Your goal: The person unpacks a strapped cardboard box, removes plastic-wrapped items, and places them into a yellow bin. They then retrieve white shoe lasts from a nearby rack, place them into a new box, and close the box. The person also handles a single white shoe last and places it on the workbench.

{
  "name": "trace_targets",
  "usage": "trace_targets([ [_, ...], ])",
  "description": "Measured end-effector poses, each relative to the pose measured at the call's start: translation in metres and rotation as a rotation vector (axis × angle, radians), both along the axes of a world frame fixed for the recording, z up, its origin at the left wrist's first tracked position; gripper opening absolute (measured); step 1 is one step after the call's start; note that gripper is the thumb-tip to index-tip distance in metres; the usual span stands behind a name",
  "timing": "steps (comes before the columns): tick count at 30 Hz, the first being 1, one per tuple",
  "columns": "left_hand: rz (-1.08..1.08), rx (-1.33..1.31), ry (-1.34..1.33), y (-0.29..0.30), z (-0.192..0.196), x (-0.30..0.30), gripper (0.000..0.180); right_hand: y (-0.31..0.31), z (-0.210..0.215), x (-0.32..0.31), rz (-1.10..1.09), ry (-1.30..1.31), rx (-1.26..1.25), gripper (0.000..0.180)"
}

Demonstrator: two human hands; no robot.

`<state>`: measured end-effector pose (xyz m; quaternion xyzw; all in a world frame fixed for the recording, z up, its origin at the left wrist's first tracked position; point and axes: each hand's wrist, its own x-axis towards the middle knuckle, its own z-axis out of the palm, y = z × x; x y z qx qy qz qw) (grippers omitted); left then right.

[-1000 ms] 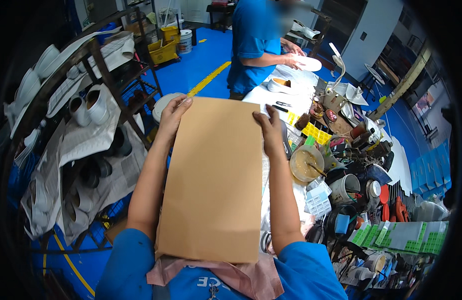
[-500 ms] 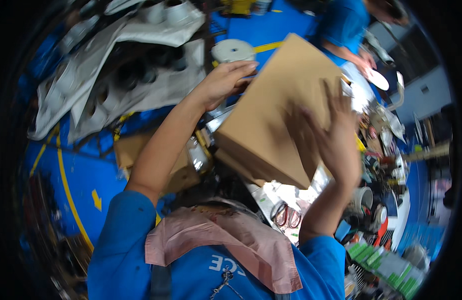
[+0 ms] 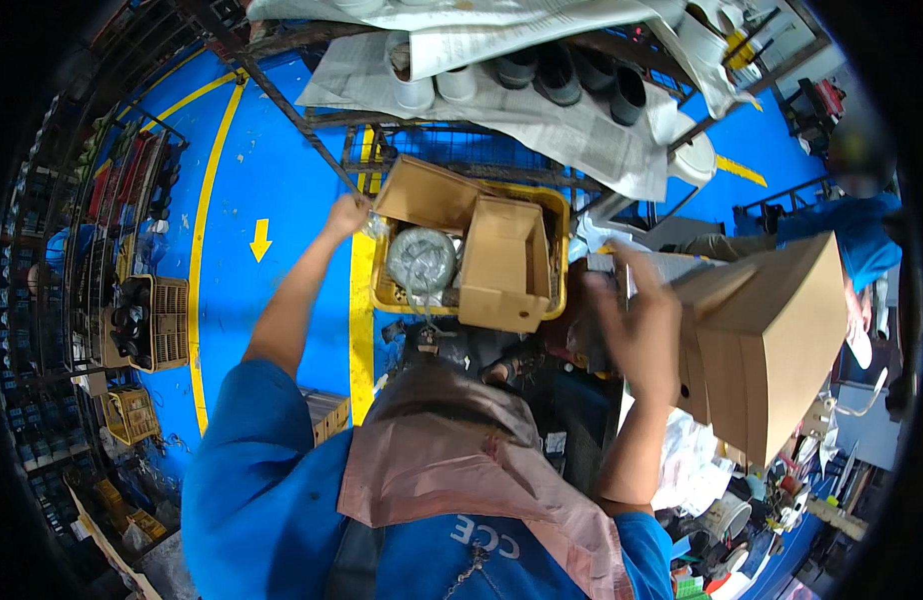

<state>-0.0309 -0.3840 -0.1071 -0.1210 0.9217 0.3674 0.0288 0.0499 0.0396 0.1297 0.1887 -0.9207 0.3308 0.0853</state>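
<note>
My left hand [image 3: 350, 216] is closed beside the left rim of a yellow plastic crate [image 3: 560, 215], close to a thin dark metal bar of the rack; what its fingers hold is hidden. Inside the crate are an open cardboard box [image 3: 504, 245], a raised brown cardboard piece [image 3: 427, 193] and a round, plastic-wrapped coil [image 3: 422, 258]. My right hand [image 3: 644, 335], slightly blurred, has its fingers spread and holds nothing. To its right, a large cardboard box [image 3: 772, 345] sits tilted over the cluttered table.
Ahead stands a metal rack with paper-lined shelves [image 3: 362, 75] bearing several shoes [image 3: 557, 77]. A co-worker in a blue shirt [image 3: 837, 225] is at the far right. Racks and a basket [image 3: 169, 322] line the left side. A white round-topped stool [image 3: 694, 158] stands behind the rack.
My view has swung left, bringing the yellow crate into the middle. Both hands have come away from the large cardboard box; the left has moved to the crate's left rim.
</note>
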Motion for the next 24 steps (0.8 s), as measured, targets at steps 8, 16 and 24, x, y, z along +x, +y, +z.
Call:
trace_targets([
  [8, -0.273, 0.453, -0.379, 0.071, -0.094, 0.026, 0.044, -0.097, -0.247, -0.037, 0.158, -0.605, 0.667, 0.045],
  [16, -0.343, 0.5, -0.274, 0.178, -0.132, 0.087, 0.104, -0.101, -0.219, -0.077, 0.019, -0.535, 0.526, 0.057],
  [24, -0.536, 0.07, -0.268, 0.134, -0.163, 0.096, 0.071, -0.066, -0.064, -0.091, -0.396, -0.307, 0.408, 0.067],
])
